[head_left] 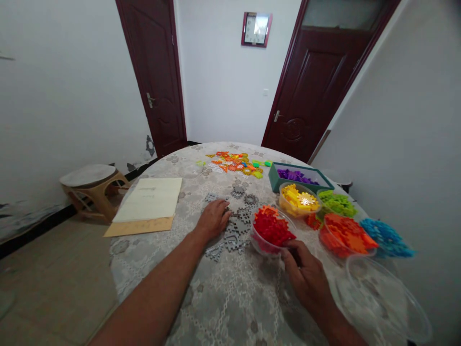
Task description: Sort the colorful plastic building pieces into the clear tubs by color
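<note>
Grey toothed plastic pieces (236,234) lie scattered at the middle of the table. My left hand (215,217) rests at their left edge, palm down, its fingers curled; whether anything is under them is hidden. A clear round tub of red pieces (272,229), a few orange ones on top, stands right of the grey pieces. My right hand (304,269) grips the near right rim of this tub between thumb and fingers.
Tubs of yellow (298,199), green (337,203) and orange pieces (346,234), blue pieces (387,239) and a box of purple pieces (297,177) stand right. Mixed pieces (236,163) lie at the back, papers (147,199) left, a clear lid (389,298) front right.
</note>
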Demonstrator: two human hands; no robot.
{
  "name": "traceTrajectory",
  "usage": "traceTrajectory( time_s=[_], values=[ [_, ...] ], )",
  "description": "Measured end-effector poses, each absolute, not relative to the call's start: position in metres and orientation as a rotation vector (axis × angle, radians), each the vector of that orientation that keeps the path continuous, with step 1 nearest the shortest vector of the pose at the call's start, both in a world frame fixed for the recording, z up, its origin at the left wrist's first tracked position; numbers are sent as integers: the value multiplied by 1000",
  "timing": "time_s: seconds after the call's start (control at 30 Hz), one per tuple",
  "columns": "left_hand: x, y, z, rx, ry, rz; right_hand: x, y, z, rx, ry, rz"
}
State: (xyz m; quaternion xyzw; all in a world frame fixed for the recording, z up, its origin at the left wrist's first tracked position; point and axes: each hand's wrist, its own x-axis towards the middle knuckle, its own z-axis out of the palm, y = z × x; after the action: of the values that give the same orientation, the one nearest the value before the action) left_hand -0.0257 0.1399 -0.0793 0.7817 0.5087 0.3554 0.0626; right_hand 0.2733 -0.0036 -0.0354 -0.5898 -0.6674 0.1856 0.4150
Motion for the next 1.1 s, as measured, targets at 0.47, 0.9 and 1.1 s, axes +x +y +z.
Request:
traceTrajectory(
  time_s=[0.47, 0.9, 1.1],
  values=[
    [-44, 148, -74, 1525, 1309, 1444, 186, 108, -50, -818, -516, 2069],
    [-28, 135, -66, 2320, 1447, 1187, 237, 90, -6, -625, -626, 1737],
    [-5, 127, -61, 2639, 1420, 868, 282, 48, 12, -1187, -1058, 955]
  ],
)
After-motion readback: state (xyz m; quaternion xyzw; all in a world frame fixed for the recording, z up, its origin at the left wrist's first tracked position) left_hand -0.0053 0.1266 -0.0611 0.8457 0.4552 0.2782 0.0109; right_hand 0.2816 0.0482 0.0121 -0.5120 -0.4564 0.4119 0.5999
